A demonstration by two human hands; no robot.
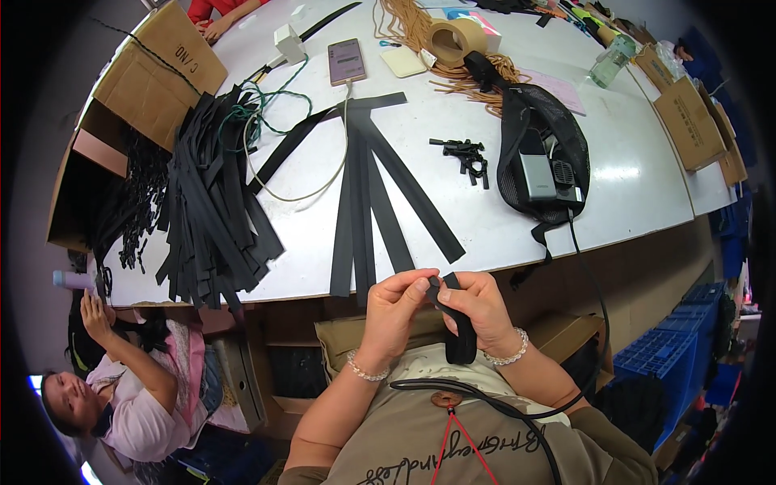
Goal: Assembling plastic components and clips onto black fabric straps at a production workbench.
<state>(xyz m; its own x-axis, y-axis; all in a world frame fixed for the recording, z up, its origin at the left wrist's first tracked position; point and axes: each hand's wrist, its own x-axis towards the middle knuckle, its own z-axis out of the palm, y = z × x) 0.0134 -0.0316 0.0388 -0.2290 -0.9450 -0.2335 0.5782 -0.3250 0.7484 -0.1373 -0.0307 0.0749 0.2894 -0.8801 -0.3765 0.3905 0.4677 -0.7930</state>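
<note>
My left hand and my right hand meet just off the table's near edge, both pinching one black fabric strip. Its end is between the fingertips, and the rest hangs in a loop below my right hand. What the fingertips press on is partly hidden. Beyond my hands, several long black strips fan out across the table. Left of them lies a thick pile of black strips. Small black parts sit in a little heap ahead of my right hand.
An open cardboard box stands at the left among small black pieces. A phone with its cable, a tape roll, tan cords and a black mesh bag are on the white table. A person is at the left.
</note>
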